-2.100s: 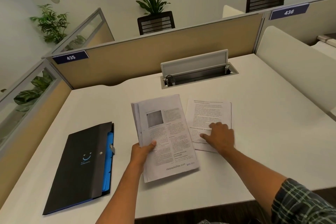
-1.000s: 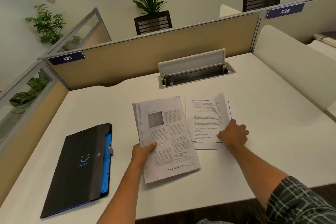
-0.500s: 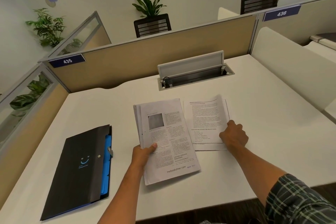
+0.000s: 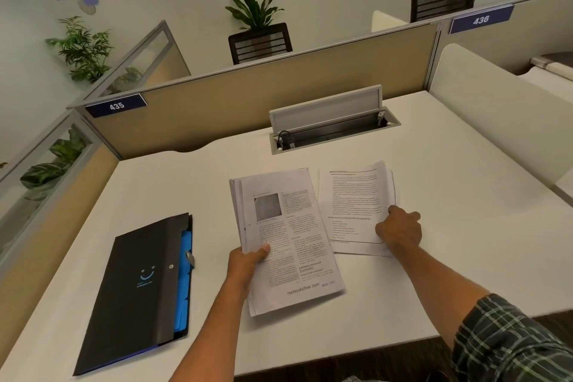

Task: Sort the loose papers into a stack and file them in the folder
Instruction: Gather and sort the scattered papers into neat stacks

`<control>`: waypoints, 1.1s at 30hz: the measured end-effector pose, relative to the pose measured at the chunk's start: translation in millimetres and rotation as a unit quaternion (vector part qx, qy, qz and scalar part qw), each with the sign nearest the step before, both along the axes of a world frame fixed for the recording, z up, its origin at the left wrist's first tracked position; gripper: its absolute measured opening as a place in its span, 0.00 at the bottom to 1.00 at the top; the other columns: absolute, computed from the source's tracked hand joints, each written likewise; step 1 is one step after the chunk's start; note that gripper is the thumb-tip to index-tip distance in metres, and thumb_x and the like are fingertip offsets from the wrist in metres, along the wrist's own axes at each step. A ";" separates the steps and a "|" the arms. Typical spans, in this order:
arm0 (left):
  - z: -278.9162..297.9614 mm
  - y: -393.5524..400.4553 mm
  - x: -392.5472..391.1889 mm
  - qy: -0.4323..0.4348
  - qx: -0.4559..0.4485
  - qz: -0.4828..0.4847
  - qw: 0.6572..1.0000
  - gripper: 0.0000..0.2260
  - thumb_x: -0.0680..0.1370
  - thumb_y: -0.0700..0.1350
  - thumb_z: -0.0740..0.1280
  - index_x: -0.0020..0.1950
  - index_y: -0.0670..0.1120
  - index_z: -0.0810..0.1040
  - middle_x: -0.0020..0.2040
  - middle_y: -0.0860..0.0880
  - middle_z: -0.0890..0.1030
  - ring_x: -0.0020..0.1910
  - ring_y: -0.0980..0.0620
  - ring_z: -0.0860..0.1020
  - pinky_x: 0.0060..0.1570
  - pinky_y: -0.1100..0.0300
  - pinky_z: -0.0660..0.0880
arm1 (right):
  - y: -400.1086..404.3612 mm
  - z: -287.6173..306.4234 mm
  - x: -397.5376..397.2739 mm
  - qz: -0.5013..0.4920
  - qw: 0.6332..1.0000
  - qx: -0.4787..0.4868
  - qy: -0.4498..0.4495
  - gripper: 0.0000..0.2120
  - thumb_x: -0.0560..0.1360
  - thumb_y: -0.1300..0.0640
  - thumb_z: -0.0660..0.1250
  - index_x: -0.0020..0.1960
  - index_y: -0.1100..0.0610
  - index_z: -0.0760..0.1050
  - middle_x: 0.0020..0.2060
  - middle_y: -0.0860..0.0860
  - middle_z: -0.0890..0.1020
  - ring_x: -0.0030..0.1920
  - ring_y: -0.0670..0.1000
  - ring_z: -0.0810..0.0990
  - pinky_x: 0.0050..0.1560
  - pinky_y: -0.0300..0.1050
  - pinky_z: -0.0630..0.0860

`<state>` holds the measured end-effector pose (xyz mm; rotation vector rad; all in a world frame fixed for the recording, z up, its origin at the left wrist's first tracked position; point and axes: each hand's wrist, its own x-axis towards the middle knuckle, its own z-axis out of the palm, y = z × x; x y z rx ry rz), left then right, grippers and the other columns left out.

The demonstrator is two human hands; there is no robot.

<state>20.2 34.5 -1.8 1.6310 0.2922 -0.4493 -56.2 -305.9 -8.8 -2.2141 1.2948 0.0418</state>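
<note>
Since the earlier frame, the right hand [image 4: 400, 231] has slid from the loose sheets' [image 4: 356, 205] middle to their right edge, pinching and lifting it. Left hand [image 4: 246, 263] grips the paper stack [image 4: 288, 242] mid-desk. Black folder [image 4: 139, 288] lies closed at left on the white desk [image 4: 465, 226], partition-walled; bare desktop lies right.

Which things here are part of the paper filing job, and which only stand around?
Job: stack of papers in left hand; loose sheets under right hand; black folder.

Not job: open cable tray; potted plants; number signs.
</note>
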 end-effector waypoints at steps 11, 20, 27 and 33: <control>0.1 1.9 -1.2 -0.001 0.004 0.001 1.000 0.12 0.74 0.42 0.78 0.55 0.44 0.82 0.49 0.45 0.87 0.47 0.42 0.86 0.45 0.50 0.84 | -6.3 6.0 -7.5 0.035 0.999 0.024 -0.015 0.13 0.69 0.55 0.70 0.54 0.52 0.80 0.49 0.55 0.84 0.54 0.60 0.79 0.57 0.53 0.79; 1.9 -0.9 0.9 -0.001 -0.002 0.002 1.000 0.13 0.74 0.41 0.77 0.57 0.43 0.82 0.50 0.44 0.87 0.47 0.42 0.87 0.44 0.50 0.84 | -23.1 -7.9 -22.7 -0.033 0.972 0.132 -0.192 0.12 0.64 0.61 0.78 0.47 0.56 0.84 0.45 0.57 0.85 0.37 0.55 0.82 0.36 0.42 0.76; 4.2 -5.7 2.7 -0.007 -0.006 -0.010 1.000 0.14 0.73 0.41 0.78 0.57 0.42 0.82 0.50 0.44 0.88 0.47 0.44 0.87 0.43 0.52 0.84 | -34.8 -12.8 -22.9 0.011 0.944 0.190 -0.271 0.06 0.72 0.63 0.75 0.47 0.62 0.83 0.43 0.58 0.85 0.43 0.60 0.82 0.38 0.44 0.72; 2.7 -7.2 8.0 0.007 -0.021 0.004 1.000 0.17 0.73 0.41 0.78 0.60 0.41 0.81 0.52 0.42 0.87 0.49 0.41 0.86 0.51 0.45 0.83 | -43.6 2.4 -18.8 -0.063 0.894 0.201 -0.394 0.05 0.72 0.62 0.74 0.45 0.54 0.83 0.42 0.54 0.85 0.42 0.57 0.83 0.43 0.47 0.79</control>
